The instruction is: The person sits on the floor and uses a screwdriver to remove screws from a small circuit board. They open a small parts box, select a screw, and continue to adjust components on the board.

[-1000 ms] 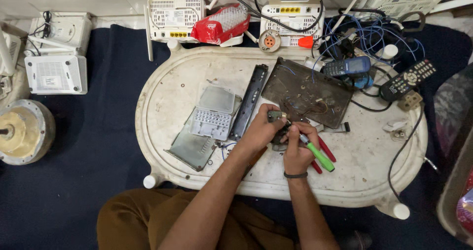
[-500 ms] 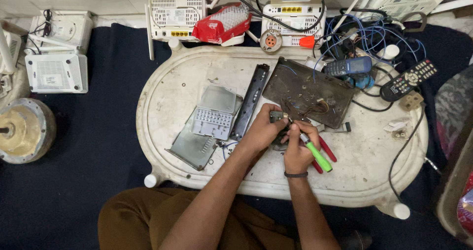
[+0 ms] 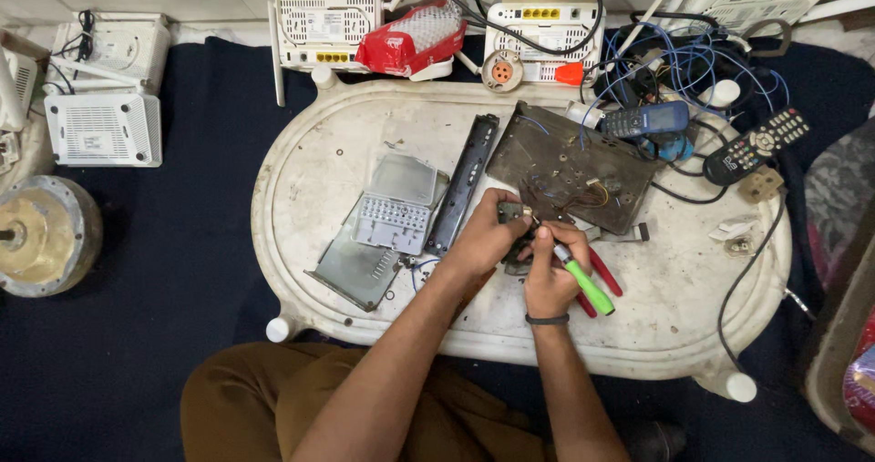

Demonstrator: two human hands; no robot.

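Left hand [image 3: 483, 239] clamps a small dark part [image 3: 510, 214] steady; right hand [image 3: 547, 275] grips a green-handled screwdriver [image 3: 583, 280], tip seemingly on it.

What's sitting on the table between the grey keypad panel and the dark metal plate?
In the head view, a long black strip lies between the grey keypad panel and the dark metal plate, running diagonally. Its lower end reaches the left hand.

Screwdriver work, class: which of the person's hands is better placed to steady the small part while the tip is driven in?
The left hand. Its fingers already wrap the small part over the table, while the right hand is taken up gripping the green screwdriver, tip at the part.
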